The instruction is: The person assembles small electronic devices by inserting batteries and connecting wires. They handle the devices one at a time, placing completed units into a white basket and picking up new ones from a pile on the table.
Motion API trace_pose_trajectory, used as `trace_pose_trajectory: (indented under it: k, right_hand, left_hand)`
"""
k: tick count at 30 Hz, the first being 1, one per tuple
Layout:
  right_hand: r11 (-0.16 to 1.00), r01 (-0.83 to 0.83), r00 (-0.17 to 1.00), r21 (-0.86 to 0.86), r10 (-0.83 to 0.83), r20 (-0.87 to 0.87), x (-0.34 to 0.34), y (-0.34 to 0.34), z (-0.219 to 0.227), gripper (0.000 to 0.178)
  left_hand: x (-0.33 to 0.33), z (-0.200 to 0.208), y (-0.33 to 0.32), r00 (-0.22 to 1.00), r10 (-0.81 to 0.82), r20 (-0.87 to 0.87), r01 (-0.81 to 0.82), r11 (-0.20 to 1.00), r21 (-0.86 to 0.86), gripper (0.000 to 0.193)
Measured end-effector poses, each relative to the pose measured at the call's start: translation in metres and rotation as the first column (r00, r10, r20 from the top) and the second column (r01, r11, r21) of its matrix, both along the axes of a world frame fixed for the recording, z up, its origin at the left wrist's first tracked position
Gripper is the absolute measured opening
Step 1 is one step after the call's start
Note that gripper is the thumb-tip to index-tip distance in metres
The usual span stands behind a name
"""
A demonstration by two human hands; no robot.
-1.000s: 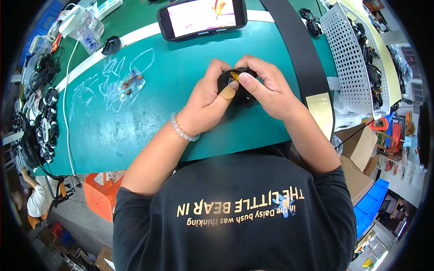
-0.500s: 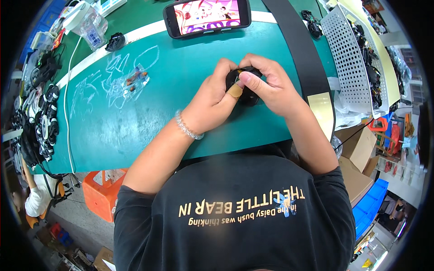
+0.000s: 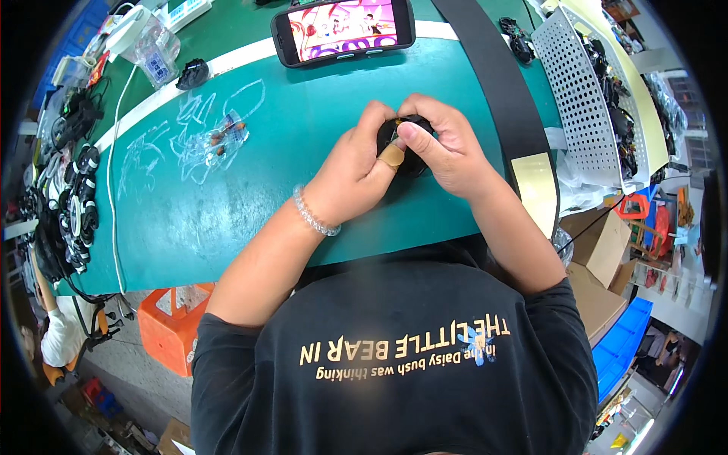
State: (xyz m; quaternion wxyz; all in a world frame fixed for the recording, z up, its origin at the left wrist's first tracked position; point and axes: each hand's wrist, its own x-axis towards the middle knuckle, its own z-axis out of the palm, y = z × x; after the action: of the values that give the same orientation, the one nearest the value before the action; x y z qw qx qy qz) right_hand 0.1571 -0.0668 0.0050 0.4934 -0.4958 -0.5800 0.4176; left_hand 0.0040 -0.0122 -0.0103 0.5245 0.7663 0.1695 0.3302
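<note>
Both hands meet over the green table, right of centre, around a rounded black plastic part (image 3: 410,165). My left hand (image 3: 355,165) grips its left side, with a tan band around the thumb and a clear bead bracelet at the wrist. From the right, my right hand (image 3: 460,155) holds the same part, its thumb pressing down on top near the left thumb. A small bit of yellowish detail shows inside the part; the fingers hide most of it.
A phone (image 3: 345,32) playing video stands at the back. A clear bag with brown pieces (image 3: 226,138) and a black part (image 3: 193,73) lie left. Coiled cables (image 3: 82,208) line the left edge. On the right are a black strip (image 3: 497,91) and a white perforated basket (image 3: 580,98) of parts.
My right hand has shifted slightly left, and its thumb sits a little differently on the black part. Both hands keep their hold; the view has moved slightly.
</note>
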Motion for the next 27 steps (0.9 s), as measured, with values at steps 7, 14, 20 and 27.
trace_pose_trajectory:
  k: [7, 14, 20, 27]
  right_hand:
    - [0.998, -0.002, 0.994, 0.063, -0.006, 0.113, 0.005, -0.002, 0.002, 0.028]
    - [0.816, 0.075, 0.847, 0.573, -0.355, 0.395, 0.003, -0.001, 0.01, 0.021]
    - [0.76, -0.016, 0.748, 0.65, -0.422, 0.512, 0.005, 0.002, 0.017, 0.021]
    - [0.752, -0.02, 0.721, 0.659, -0.446, 0.53, 0.001, 0.008, 0.017, 0.019]
  left_hand:
    - [0.002, 0.003, -0.002, 1.0, 0.008, -0.021, -0.009, 1.0, -0.013, 0.019]
    - [0.003, -0.003, 0.0, 0.997, 0.064, 0.053, -0.057, 0.99, -0.126, 0.016]
    - [0.002, -0.003, 0.001, 0.998, 0.049, 0.039, -0.041, 0.985, -0.17, 0.017]
    - [0.002, 0.0, 0.001, 0.998, 0.057, 0.02, -0.052, 0.977, -0.207, 0.018]
